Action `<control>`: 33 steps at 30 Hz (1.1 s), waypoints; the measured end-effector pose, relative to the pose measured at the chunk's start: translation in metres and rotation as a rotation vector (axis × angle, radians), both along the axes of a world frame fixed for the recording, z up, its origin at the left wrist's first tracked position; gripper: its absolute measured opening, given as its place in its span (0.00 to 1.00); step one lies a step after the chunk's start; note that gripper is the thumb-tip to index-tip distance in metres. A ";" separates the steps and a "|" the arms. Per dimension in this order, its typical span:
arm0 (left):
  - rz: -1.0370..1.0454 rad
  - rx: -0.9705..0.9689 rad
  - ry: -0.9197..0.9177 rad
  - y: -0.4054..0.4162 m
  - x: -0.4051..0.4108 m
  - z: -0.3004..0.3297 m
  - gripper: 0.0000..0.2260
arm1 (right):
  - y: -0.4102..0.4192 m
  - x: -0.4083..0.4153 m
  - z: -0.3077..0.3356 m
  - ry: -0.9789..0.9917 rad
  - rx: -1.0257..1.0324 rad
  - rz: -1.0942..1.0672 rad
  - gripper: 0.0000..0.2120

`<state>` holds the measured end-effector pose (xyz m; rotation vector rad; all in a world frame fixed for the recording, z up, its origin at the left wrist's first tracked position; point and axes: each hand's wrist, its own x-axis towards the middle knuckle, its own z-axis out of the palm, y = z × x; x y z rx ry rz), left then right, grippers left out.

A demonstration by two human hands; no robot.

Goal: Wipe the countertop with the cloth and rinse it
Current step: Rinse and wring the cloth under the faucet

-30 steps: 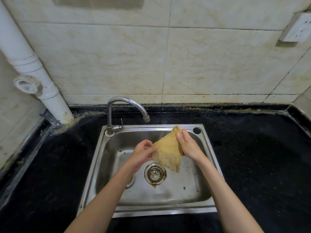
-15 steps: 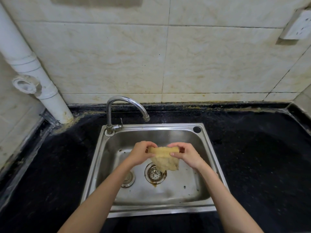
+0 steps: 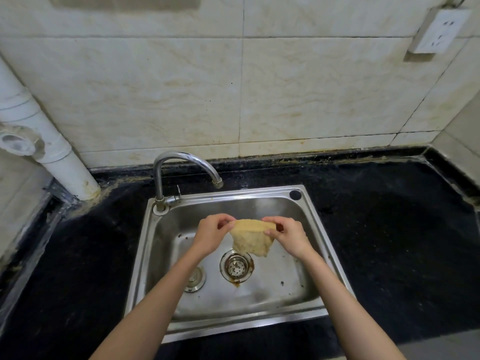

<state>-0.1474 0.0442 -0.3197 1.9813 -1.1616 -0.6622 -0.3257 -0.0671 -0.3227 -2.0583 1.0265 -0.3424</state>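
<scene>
Since a second ago the cloth has dropped from a raised peak near the sink's back rim to a lower, flatter spread; both hands now sit level with each other over the basin. Left hand pinches the cloth's left top corner between thumb and curled fingers. Right hand pinches the right top corner the same way. Cloth is tan, stretched taut along its top edge between the two hands, the rest hanging down in a loose fold (lower tip just above the drain strainer, contact cannot be told). All of this is held over the steel sink, in the air, clear of the basin walls. Faucet arches from the back left corner, spout behind and above the left hand; no water seen running. Black countertop surrounds the sink on both sides. White pipe stands at the left rear; wall socket at upper right on the tiles.
</scene>
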 end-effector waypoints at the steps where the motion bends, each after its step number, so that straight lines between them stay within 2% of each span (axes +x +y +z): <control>1: -0.015 -0.002 -0.015 -0.001 -0.002 0.000 0.06 | 0.002 -0.001 0.000 0.011 -0.028 0.012 0.13; 4: -0.044 -0.001 -0.106 -0.004 -0.006 -0.002 0.09 | 0.009 -0.006 -0.006 0.062 -0.095 0.021 0.10; 7: -0.093 0.006 -0.034 -0.009 -0.012 -0.003 0.11 | 0.017 -0.016 -0.007 -0.062 0.074 -0.058 0.05; 11: -0.085 0.073 0.260 -0.023 -0.035 -0.002 0.12 | 0.031 -0.036 -0.004 -0.253 0.265 -0.164 0.09; 13: -0.048 0.117 0.574 -0.027 -0.050 0.002 0.15 | 0.037 -0.047 -0.005 -0.336 0.376 -0.284 0.09; 15: -0.074 0.165 0.879 -0.025 -0.067 0.007 0.19 | 0.041 -0.059 -0.003 -0.502 0.561 -0.435 0.10; 17: -0.168 0.174 0.963 -0.022 -0.086 0.011 0.16 | 0.042 -0.078 -0.002 -0.650 0.732 -0.507 0.14; 19: -0.231 0.136 0.952 -0.022 -0.108 0.018 0.13 | 0.043 -0.106 0.003 -0.712 0.824 -0.515 0.17; 21: -0.234 0.079 0.804 -0.027 -0.132 0.022 0.08 | 0.047 -0.137 0.010 -0.692 0.831 -0.517 0.14; 24: -0.218 -0.005 0.474 -0.037 -0.177 0.027 0.07 | 0.060 -0.182 0.016 -0.587 0.717 -0.590 0.02; 28: -0.339 -0.057 0.212 -0.039 -0.261 0.030 0.08 | 0.084 -0.251 0.027 -0.606 0.511 -0.761 0.05; 30: -0.390 -0.070 0.213 -0.038 -0.307 0.033 0.08 | 0.097 -0.293 0.032 -0.675 0.456 -0.813 0.06; 33: -0.470 -0.030 0.408 -0.029 -0.379 0.042 0.06 | 0.118 -0.363 0.032 -0.906 0.561 -0.870 0.12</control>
